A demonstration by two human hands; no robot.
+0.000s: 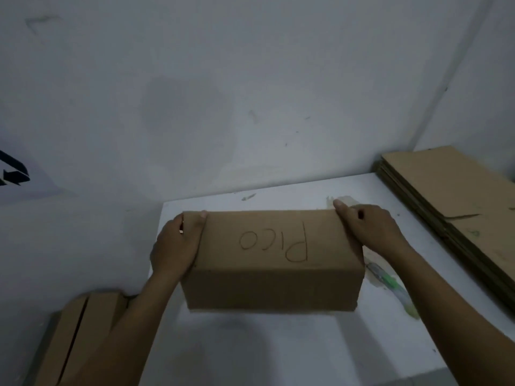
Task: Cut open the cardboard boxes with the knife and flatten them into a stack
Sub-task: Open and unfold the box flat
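Note:
A closed brown cardboard box (271, 260) with "Pico" handwritten upside down on its top is held a little above the white table (278, 352). My left hand (175, 246) grips its left end, fingers curled over the top edge. My right hand (367, 229) grips its right end the same way. A green-handled knife (386, 280) lies on the table just right of the box, partly hidden behind it. A stack of flattened cardboard (457, 207) lies at the table's right side.
More brown cardboard boxes (80, 335) stand off the table's left edge, low at the left. A pale wall (250, 93) rises right behind the table, with a corner at the far right.

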